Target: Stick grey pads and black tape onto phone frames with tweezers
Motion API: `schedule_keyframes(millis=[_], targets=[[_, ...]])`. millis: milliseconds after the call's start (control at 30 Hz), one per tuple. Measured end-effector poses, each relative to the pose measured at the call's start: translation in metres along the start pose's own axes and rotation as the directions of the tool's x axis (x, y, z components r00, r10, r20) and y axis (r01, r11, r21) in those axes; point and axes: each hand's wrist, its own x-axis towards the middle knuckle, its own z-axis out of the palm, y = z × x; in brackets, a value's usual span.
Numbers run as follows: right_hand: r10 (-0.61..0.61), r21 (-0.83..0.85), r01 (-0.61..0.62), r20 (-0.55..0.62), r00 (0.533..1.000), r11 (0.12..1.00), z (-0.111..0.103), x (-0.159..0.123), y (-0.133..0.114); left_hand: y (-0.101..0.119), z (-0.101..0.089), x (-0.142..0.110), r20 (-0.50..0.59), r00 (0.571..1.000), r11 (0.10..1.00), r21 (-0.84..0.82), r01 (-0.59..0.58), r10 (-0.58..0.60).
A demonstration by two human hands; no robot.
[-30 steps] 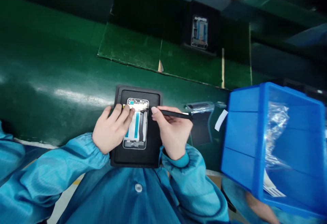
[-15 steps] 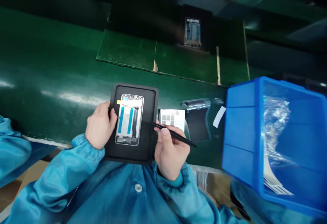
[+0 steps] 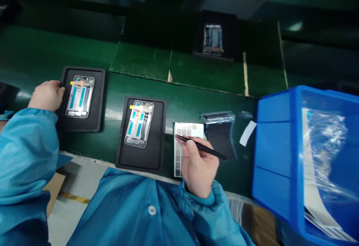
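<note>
right hand (image 3: 198,171) — fingers pinch black tweezers (image 3: 200,147) above a label sheet (image 3: 186,132) | left hand (image 3: 47,95) — fingers together (touching black mat (image 3: 97,100))

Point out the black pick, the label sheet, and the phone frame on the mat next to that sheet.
Black pick (image 3: 206,149): head view, on the shaft.
Label sheet (image 3: 188,130): head view, on the grey squares at the top.
Phone frame (image 3: 139,123): head view, on its middle.

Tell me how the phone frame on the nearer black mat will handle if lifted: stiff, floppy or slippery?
The phone frame will probably feel stiff, as its metal-looking rim runs straight. It looks thin, so it is likely light for its size. Its shiny edge may slip in a light grip.
</note>
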Motion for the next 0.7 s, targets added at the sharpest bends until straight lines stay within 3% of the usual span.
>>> schedule_keyframes(millis=[100, 167, 233, 300, 400, 467, 533, 633, 700], targets=[[-0.032, -0.059, 0.028, -0.059, 0.998, 0.998, -0.030, 0.006, -0.003, 0.043, -0.016, -0.026, -0.122, 0.990, 0.995, -0.055, -0.084, 0.077], [-0.073, -0.104, 0.062, -0.101, 0.992, 0.993, -0.050, 0.010, -0.004, 0.090, -0.032, -0.056, -0.225, 0.935, 0.947, -0.108, -0.302, 0.273], [-0.133, -0.148, 0.112, -0.140, 0.981, 0.983, -0.068, 0.016, -0.005, 0.145, -0.042, -0.089, -0.212, 0.818, 0.788, -0.223, -0.573, 0.535], [-0.180, -0.186, 0.152, -0.147, 0.973, 0.971, -0.085, 0.022, -0.007, 0.201, -0.042, -0.120, -0.161, 0.638, 0.574, -0.313, -0.757, 0.753], [-0.217, -0.273, 0.181, -0.107, 0.970, 0.945, -0.108, 0.035, -0.012, 0.276, -0.026, -0.157, -0.109, 0.420, 0.365, -0.333, -0.870, 0.901], [-0.246, -0.343, 0.203, -0.084, 0.966, 0.917, -0.121, 0.046, -0.017, 0.315, -0.012, -0.172, -0.113, 0.338, 0.282, -0.347, -0.894, 0.934], [-0.271, -0.391, 0.223, -0.072, 0.960, 0.893, -0.129, 0.059, -0.021, 0.346, -0.001, -0.180, -0.124, 0.333, 0.268, -0.368, -0.890, 0.935], [-0.291, -0.413, 0.243, -0.056, 0.955, 0.878, -0.130, 0.078, -0.027, 0.376, 0.009, -0.182, -0.122, 0.402, 0.327, -0.394, -0.859, 0.908], [-0.290, -0.413, 0.249, -0.040, 0.956, 0.876, -0.125, 0.088, -0.028, 0.387, 0.012, -0.180, -0.104, 0.425, 0.352, -0.407, -0.843, 0.899]])
